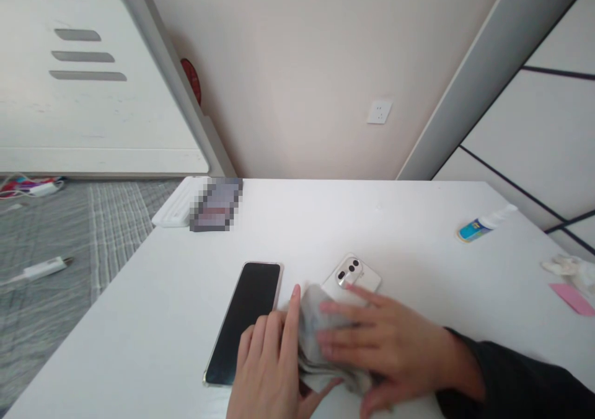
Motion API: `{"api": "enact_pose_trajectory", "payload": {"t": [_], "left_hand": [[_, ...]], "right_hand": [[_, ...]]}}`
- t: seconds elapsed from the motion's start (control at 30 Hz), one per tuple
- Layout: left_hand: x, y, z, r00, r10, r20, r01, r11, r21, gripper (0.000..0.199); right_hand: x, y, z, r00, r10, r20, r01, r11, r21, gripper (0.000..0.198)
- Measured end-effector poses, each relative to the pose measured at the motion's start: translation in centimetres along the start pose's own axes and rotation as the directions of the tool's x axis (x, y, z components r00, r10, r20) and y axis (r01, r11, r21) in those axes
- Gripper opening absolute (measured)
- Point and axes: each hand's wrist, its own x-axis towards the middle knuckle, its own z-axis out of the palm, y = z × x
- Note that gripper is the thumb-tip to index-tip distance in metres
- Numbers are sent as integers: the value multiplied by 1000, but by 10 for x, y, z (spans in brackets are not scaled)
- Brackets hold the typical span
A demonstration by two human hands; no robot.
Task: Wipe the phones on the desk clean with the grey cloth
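From my remote feed: white phone [369,280] camera side up on the table [400,220], partly under a grey cloth [310,317]. Right hand [395,341] blurred, fingers spread over the cloth; cannot tell if it pinches any. Left hand [267,369] at the cloth's near-left edge, thumb tucked low; its grip is hidden from me. Black-screened phone [246,320] just beside. I judge this a rubbing step; next move calls for light, even pressure, phone steadied.

A dark-screened phone [244,313] and small bottle [478,227] lie on the white table [139,320].
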Motion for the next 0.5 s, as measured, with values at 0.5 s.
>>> {"api": "enact_pose_trajectory", "payload": {"t": [0.5], "left_hand": [[0,1,3,1000,-15,-7,15,1000,11,95]], "right_hand": [[-15,24,-5,931,343,-126,-358,926,-120,64]]}}
